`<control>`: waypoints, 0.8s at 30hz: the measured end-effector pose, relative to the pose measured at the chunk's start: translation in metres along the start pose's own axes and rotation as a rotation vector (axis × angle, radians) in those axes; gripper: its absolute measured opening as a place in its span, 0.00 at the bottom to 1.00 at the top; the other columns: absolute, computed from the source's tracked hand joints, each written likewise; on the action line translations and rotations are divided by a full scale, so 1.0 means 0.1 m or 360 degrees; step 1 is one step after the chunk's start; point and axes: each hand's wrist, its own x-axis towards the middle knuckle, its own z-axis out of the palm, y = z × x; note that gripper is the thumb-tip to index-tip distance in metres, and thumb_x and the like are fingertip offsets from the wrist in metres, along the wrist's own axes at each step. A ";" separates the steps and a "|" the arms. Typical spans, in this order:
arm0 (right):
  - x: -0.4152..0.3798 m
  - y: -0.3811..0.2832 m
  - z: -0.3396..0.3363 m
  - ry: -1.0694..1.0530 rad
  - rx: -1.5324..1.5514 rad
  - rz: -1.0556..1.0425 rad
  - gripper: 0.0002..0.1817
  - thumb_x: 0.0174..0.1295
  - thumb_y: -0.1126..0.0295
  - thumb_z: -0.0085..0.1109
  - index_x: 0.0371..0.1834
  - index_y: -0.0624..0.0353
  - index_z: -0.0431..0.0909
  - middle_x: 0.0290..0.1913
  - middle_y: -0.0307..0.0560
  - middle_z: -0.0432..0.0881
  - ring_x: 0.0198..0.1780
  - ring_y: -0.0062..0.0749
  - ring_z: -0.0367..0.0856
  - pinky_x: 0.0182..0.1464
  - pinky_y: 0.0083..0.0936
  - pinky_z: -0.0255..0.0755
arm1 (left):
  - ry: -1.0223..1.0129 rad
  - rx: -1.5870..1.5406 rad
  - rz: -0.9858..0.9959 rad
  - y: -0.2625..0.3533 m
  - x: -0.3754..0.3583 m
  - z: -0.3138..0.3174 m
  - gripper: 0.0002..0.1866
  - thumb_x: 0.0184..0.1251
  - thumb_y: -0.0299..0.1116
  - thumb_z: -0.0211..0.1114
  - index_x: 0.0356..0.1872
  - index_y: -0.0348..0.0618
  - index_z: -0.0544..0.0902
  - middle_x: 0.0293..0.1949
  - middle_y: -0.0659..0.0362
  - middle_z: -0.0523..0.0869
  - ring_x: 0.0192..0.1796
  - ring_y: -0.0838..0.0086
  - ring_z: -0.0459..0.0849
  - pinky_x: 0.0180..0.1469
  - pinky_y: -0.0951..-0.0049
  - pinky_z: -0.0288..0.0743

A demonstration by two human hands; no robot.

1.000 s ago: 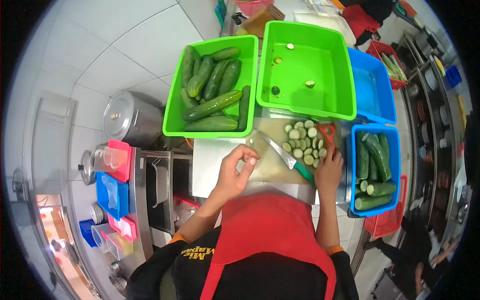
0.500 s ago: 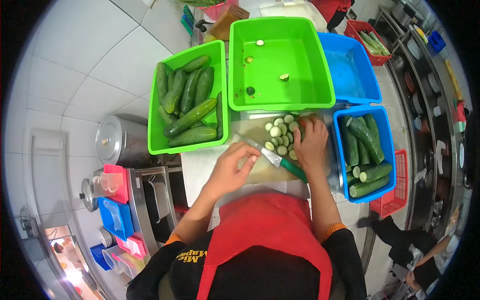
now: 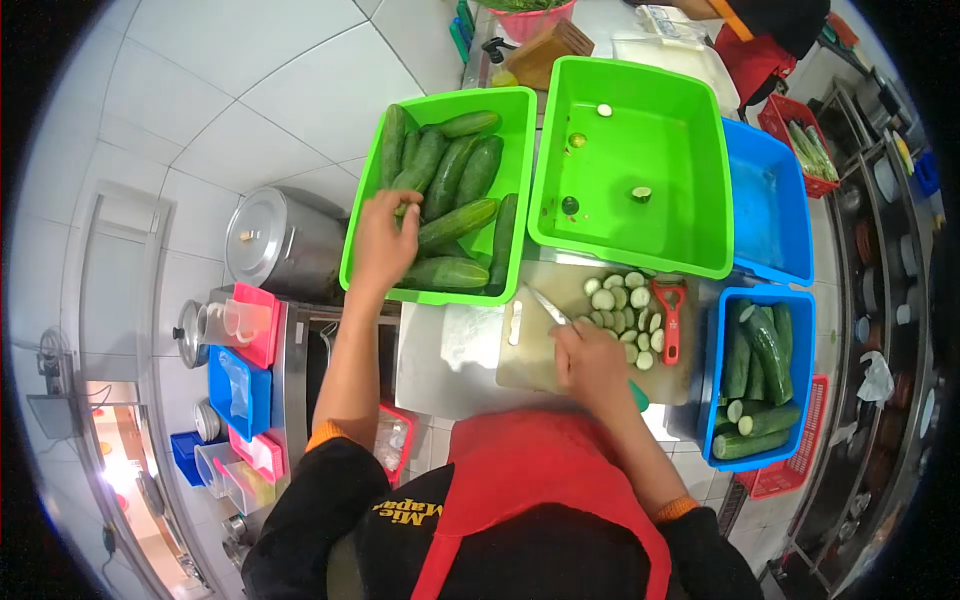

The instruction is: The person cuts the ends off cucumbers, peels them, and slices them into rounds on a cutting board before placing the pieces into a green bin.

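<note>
Right hand (image 3: 592,366) gripping knife (image 3: 549,306). Left hand (image 3: 386,238) half-curled at cucumbers (image 3: 481,172), grip can't tell. Shirt (image 3: 400,545) reads "Mie Mapa", rest unclear.

- At left, we see a large metal pot (image 3: 312,245), its lid (image 3: 255,238) in place, beside a tiled wall (image 3: 290,90).
- Below it, we find a pink tray (image 3: 264,325) next to clear containers (image 3: 215,325), then a blue tray (image 3: 259,385) containing a clear plastic bag (image 3: 236,385).
- At top, we mark a wooden knife block (image 3: 550,50) near a pink basin (image 3: 535,24) of greens (image 3: 515,4).
- At upper right, we observe a person (image 3: 785,25) in red and black and, nearby, a red basket (image 3: 820,187) of long vegetables (image 3: 810,148).
- At far right, we note metal shelves (image 3: 848,300) bearing dishes (image 3: 886,181), near a white bag (image 3: 876,378).
- At lower right, we locate a red crate (image 3: 812,430); at lower left, a bright doorway (image 3: 117,470).
</note>
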 end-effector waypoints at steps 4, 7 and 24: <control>-0.34 0.10 0.01 -0.0172 -0.0103 0.0303 0.10 0.55 0.73 0.64 0.40 0.57 0.80 0.40 0.51 0.78 0.43 0.49 0.78 0.44 0.43 0.73 | -0.0305 -0.0092 -0.0169 -0.22 0.27 0.27 0.13 0.72 0.32 0.61 0.53 0.41 0.84 0.52 0.49 0.86 0.58 0.57 0.82 0.59 0.62 0.74; -0.53 0.22 -0.04 -0.0174 -0.0229 0.0343 0.13 0.55 0.73 0.65 0.45 0.57 0.80 0.46 0.53 0.77 0.49 0.50 0.75 0.50 0.43 0.72 | -0.0561 0.0192 0.0117 -0.31 0.42 0.85 0.17 0.72 0.37 0.61 0.57 0.41 0.82 0.57 0.46 0.82 0.60 0.53 0.80 0.63 0.59 0.73; -0.74 0.33 0.00 -0.0211 -0.0182 0.0599 0.21 0.53 0.71 0.69 0.52 0.50 0.78 0.50 0.53 0.71 0.53 0.52 0.70 0.55 0.44 0.66 | -0.0334 0.0576 -0.0201 -0.31 1.26 1.43 0.28 0.68 0.45 0.63 0.66 0.45 0.75 0.68 0.48 0.73 0.71 0.51 0.69 0.68 0.47 0.66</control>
